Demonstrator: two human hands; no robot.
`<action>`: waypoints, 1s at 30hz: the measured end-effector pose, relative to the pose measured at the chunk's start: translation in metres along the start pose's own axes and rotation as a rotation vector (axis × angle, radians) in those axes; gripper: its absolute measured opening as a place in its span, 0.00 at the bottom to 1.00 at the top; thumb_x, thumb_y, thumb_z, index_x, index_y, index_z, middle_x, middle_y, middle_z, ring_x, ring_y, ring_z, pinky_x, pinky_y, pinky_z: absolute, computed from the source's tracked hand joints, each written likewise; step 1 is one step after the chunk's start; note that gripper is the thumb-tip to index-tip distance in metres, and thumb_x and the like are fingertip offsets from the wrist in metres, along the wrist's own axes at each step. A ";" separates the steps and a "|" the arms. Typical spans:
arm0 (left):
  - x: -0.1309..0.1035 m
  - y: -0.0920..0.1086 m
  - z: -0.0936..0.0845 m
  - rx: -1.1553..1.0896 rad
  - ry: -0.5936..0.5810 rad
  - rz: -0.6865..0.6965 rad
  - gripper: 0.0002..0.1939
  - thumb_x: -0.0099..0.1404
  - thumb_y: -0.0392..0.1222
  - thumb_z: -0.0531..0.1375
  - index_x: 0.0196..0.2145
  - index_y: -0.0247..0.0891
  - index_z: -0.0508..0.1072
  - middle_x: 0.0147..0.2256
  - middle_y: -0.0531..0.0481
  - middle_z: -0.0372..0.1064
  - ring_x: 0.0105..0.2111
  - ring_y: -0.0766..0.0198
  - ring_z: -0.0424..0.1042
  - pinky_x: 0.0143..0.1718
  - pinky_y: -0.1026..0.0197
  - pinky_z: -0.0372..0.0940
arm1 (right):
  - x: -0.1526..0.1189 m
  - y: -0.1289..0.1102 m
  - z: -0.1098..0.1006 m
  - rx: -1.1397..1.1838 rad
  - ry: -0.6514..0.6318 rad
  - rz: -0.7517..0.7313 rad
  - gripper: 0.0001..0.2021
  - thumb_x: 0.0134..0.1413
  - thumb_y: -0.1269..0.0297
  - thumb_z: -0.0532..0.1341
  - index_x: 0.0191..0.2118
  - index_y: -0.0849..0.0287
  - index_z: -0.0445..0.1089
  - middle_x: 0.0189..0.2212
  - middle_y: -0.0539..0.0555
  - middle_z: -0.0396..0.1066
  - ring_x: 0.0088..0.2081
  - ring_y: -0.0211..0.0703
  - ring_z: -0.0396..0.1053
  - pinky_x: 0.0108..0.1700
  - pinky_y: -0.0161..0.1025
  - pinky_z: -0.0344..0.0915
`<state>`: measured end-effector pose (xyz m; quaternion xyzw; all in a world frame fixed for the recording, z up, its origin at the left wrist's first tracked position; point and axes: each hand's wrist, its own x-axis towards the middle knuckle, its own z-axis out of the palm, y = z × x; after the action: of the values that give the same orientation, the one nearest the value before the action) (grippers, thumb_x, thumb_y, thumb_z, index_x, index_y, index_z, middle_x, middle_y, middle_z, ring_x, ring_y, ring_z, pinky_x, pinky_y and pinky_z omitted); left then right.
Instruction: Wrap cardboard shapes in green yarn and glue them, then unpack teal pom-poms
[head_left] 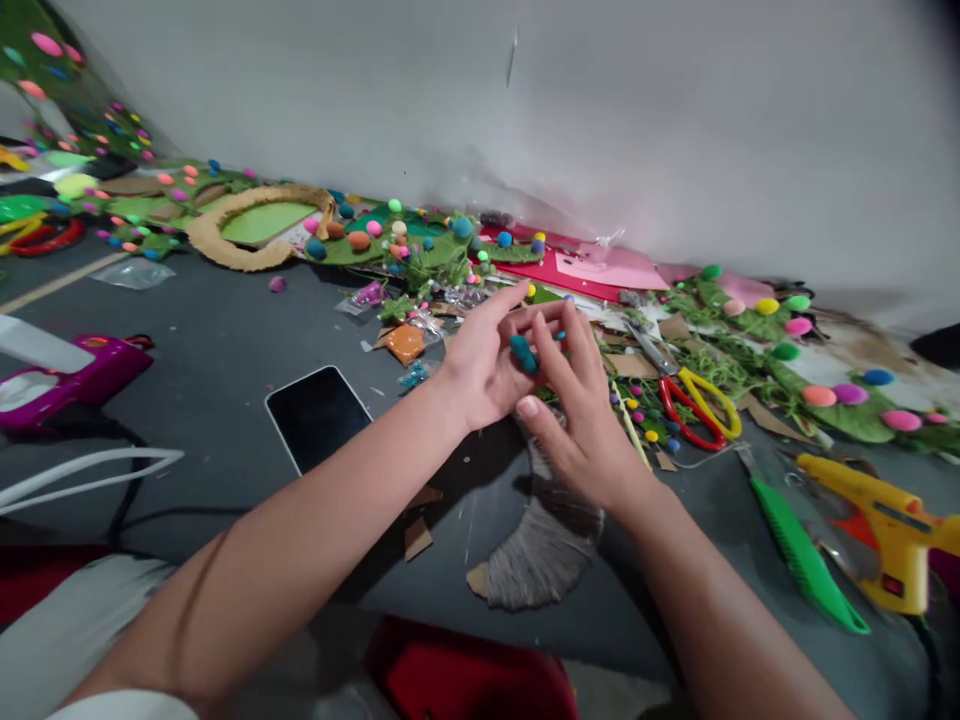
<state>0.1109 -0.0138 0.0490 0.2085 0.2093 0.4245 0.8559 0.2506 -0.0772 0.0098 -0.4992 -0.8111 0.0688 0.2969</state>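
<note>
My left hand (480, 368) is turned palm up above the table, its fingers partly curled. A small teal-blue lump (523, 354), soft-looking and uneven, rests in its palm. Over that palm sits my right hand (589, 425), tilted inward with its fingers apart and close to the lump; whether it touches the lump I cannot tell. Below the hands lies a cardboard crescent wrapped in grey yarn (547, 550), its upper part hidden by my right hand. An orange packet (405, 343) and a small blue packet (412, 376) lie just left of my left hand.
A phone (319, 415) lies beneath my left forearm. To the right are red-and-yellow scissors (694, 400), a green-handled cutter (806, 555) and a yellow glue gun (885, 525). A purple glue gun (79, 380) stands left. Leaf garlands with coloured balls and a tan ring (225, 245) line the wall.
</note>
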 end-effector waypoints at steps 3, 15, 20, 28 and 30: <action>-0.003 -0.004 -0.005 0.046 0.011 -0.017 0.21 0.73 0.47 0.55 0.54 0.30 0.76 0.46 0.36 0.81 0.49 0.50 0.80 0.55 0.51 0.73 | -0.001 0.005 -0.003 0.045 0.072 -0.011 0.36 0.68 0.40 0.50 0.75 0.47 0.46 0.78 0.54 0.30 0.77 0.58 0.24 0.74 0.67 0.34; -0.030 0.051 -0.019 0.254 0.004 0.229 0.31 0.78 0.49 0.45 0.64 0.19 0.63 0.56 0.32 0.75 0.61 0.46 0.70 0.66 0.46 0.61 | -0.001 0.018 -0.025 0.955 -0.149 0.096 0.67 0.28 0.11 0.35 0.63 0.56 0.66 0.67 0.65 0.64 0.66 0.61 0.64 0.60 0.56 0.69; -0.033 0.052 -0.025 0.265 -0.041 0.217 0.32 0.78 0.52 0.42 0.62 0.19 0.65 0.53 0.34 0.77 0.63 0.44 0.66 0.66 0.44 0.58 | -0.003 0.027 -0.014 1.229 -0.188 0.023 0.58 0.35 0.13 0.44 0.60 0.53 0.67 0.54 0.66 0.74 0.51 0.57 0.76 0.46 0.54 0.75; -0.035 0.036 -0.020 0.136 -0.040 0.212 0.37 0.74 0.64 0.43 0.58 0.31 0.72 0.56 0.38 0.75 0.62 0.44 0.69 0.60 0.46 0.68 | 0.000 0.004 -0.005 0.930 0.243 0.375 0.20 0.51 0.49 0.72 0.42 0.53 0.68 0.43 0.53 0.72 0.44 0.43 0.73 0.45 0.42 0.72; -0.035 0.027 -0.016 0.128 -0.048 0.171 0.35 0.72 0.65 0.44 0.57 0.36 0.74 0.55 0.41 0.76 0.63 0.45 0.69 0.61 0.47 0.67 | 0.001 -0.004 -0.003 0.718 0.416 0.395 0.25 0.50 0.50 0.73 0.49 0.52 0.67 0.53 0.57 0.70 0.55 0.49 0.70 0.53 0.46 0.71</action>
<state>0.0656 -0.0248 0.0562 0.2901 0.1969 0.4767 0.8061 0.2486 -0.0788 0.0146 -0.5128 -0.5484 0.2991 0.5889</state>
